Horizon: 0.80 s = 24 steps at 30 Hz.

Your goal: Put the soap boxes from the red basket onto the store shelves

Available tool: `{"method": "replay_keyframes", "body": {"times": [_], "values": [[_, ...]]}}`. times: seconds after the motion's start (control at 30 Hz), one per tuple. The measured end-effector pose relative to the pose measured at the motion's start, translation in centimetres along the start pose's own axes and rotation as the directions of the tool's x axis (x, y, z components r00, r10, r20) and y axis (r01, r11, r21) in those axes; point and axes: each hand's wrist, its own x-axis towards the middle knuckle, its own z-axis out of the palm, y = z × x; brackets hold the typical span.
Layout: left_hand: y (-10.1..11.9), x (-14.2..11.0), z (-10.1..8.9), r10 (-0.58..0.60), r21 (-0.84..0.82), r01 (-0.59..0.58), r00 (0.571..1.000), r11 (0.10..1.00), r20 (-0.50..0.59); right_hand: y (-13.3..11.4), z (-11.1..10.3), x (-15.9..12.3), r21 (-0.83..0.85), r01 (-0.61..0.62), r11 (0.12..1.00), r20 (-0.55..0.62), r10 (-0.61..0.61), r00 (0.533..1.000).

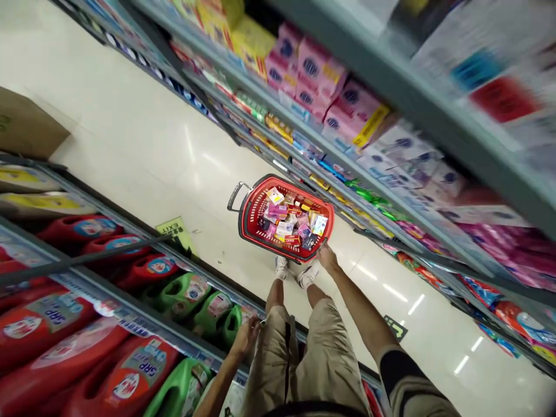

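Note:
A red shopping basket (pixel 287 256) with a black-edged rim sits in front of my feet, filled with several small boxed packs (pixel 278 212) in purple, white, yellow and red. My right hand (pixel 326 256) is closed on the basket's near right corner, arm stretched forward. A grey and black pull handle (pixel 238 197) sticks out from the basket's left end. Down by my shorts, my left hand (pixel 247 336) hangs with curled fingers beside the lower left shelf. Whether anything is in those fingers is hidden.
Shelves (pixel 304 124) of pink and white boxes rise on the right. On the left, a shelf holds red detergent bottles (pixel 125 370) and green bottles (pixel 182 292). A brown cardboard box (pixel 30 124) stands at far left. A yellow-green exit sign (pixel 176 230) lies on the pale floor.

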Motion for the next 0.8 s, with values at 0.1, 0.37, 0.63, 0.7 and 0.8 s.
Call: {"method": "replay_keyframes", "body": {"times": [0.1, 0.37, 0.63, 0.7, 0.8], "values": [[-2.8, 2.4, 0.0, -0.081, -0.133, 0.082, 0.997, 0.988, 0.011, -1.1, 0.1, 8.1, -0.118, 0.062, 0.991, -0.068, -0.070, 0.995], [-6.5, 3.1, -2.8, -0.248, -0.218, 0.242, 0.969, 0.945, 0.000, -0.7, -2.6, 15.6, -0.307, 0.071, 0.949, -0.061, -0.094, 0.994], [-5.5, 3.9, -4.5, -0.220, -0.168, 0.214, 0.975, 0.962, -0.021, 0.1, -3.4, 13.4, -0.322, 0.134, 0.937, 0.004, -0.140, 0.990], [-4.6, 4.3, -4.6, -0.185, -0.169, 0.180, 0.983, 0.969, -0.017, 0.6, -3.6, 12.5, -0.321, 0.160, 0.933, 0.013, -0.164, 0.986], [-3.2, 4.8, -4.5, -0.134, -0.178, 0.128, 0.991, 0.976, -0.022, 0.9, -3.6, 11.1, -0.334, 0.175, 0.926, -0.007, -0.188, 0.982]]}}
